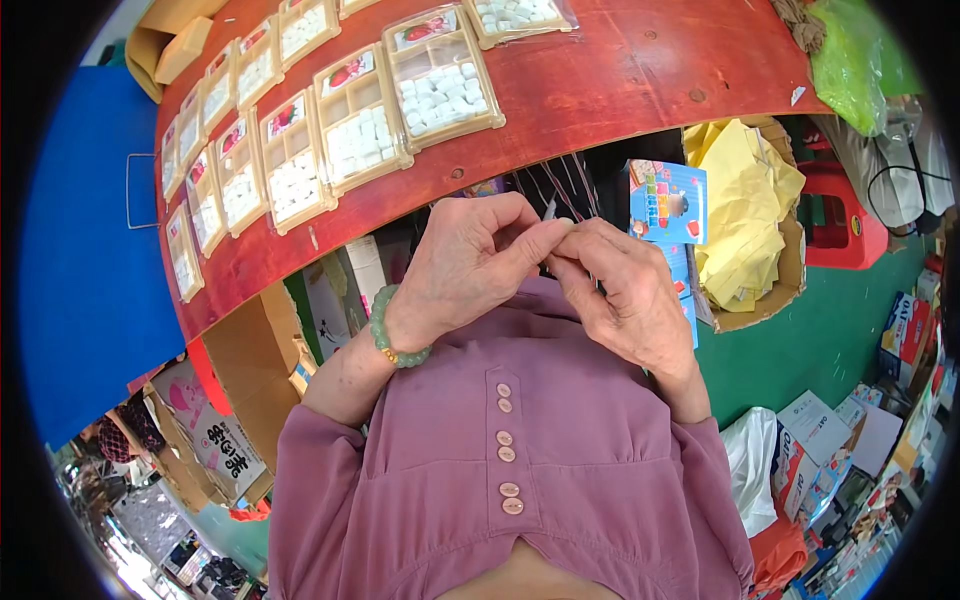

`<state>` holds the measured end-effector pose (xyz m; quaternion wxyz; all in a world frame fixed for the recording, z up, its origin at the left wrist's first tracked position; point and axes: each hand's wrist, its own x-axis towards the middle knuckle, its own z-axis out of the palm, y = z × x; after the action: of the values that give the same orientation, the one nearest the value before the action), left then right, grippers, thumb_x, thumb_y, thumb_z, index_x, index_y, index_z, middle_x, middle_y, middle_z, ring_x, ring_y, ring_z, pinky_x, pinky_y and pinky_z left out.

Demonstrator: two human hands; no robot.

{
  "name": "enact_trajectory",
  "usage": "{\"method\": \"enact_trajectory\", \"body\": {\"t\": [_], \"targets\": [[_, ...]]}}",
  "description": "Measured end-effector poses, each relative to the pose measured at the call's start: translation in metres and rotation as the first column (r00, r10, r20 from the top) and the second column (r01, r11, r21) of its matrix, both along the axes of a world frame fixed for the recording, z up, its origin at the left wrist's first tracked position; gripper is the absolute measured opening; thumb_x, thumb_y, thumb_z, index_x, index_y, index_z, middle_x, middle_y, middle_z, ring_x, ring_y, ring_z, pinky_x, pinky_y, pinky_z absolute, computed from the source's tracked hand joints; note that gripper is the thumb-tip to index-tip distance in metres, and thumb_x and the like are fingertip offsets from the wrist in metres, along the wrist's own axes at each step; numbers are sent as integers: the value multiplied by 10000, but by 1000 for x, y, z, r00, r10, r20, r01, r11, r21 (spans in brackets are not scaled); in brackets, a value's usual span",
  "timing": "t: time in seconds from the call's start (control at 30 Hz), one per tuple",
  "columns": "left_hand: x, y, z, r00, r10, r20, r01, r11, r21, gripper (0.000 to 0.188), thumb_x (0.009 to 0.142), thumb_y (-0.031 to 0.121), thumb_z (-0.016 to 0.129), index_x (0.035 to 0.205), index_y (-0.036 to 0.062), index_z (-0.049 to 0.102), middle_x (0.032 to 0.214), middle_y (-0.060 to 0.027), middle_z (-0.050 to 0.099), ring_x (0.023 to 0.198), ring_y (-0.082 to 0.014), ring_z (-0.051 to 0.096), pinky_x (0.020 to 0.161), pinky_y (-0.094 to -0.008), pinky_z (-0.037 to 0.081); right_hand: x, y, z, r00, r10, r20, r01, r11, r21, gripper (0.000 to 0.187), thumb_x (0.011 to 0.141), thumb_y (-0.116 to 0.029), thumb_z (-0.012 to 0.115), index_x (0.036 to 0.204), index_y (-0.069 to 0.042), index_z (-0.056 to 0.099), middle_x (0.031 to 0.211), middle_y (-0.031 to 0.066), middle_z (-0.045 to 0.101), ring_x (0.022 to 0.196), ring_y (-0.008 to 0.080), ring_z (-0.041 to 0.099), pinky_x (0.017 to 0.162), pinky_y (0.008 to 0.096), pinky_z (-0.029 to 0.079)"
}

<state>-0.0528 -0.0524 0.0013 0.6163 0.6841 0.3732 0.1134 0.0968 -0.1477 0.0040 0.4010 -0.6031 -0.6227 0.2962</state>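
Note:
My left hand (465, 255), with a green bead bracelet (377, 325) at its wrist, meets my right hand (622, 288) in front of my chest. Both are closed, their thumbs and fingertips pinched together. A small pale pointed tip (550, 208) shows between the fingers; the rest of it is hidden, and I cannot make out its kind. Beyond my hands, clear plastic trays of white cube-like pieces (440, 98) lie in rows on the red table (600, 85). Several trays have a strawberry-coloured label (345, 75) in one compartment.
The table's near edge runs just beyond my hands. Under it at right are a blue printed box (668, 200) and a carton of yellow paper (745, 200), beside a red stool (845, 215). A brown carton (250, 365) stands at left. Green plastic (848, 65) lies at the table's right end.

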Motion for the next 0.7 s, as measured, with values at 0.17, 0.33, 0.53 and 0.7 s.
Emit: {"method": "enact_trajectory", "body": {"t": [0.17,0.33,0.53,0.7], "targets": [[-5,2,3,996,28,87,-52,957,287,209,844,135,617,708,-23,601,531,-54,572,484,-61,528,435,-227,390,10,-6,-1,984,-5,-180,10,1000,27,131,775,20,642,900,28,601,811,92,615,711,178,592,634,274,465],[-10,9,34,983,94,156,-103,994,47,183,872,120,601,758,-23,600,593,-20,599,536,-43,568,476,-180,428,50,-25,-47,804,-333,-492,283,943,-177,179,824,-38,638,993,3,595,919,38,611,834,121,567,733,235,441],[-22,18,39,940,136,314,-119,990,-75,197,901,148,584,782,-6,610,673,-20,615,583,-50,594,526,-178,495,48,-22,-77,651,-388,-652,296,921,-253,351,897,-165,574,1198,7,523,1050,49,604,894,106,557,793,242,440],[-34,22,36,932,125,340,-101,991,-87,200,904,148,582,788,-12,613,682,-28,619,587,-59,597,526,-183,494,43,-13,-78,377,-334,-864,216,939,-269,217,879,-100,591,1074,-5,586,922,50,642,789,105,603,708,229,487]]}}
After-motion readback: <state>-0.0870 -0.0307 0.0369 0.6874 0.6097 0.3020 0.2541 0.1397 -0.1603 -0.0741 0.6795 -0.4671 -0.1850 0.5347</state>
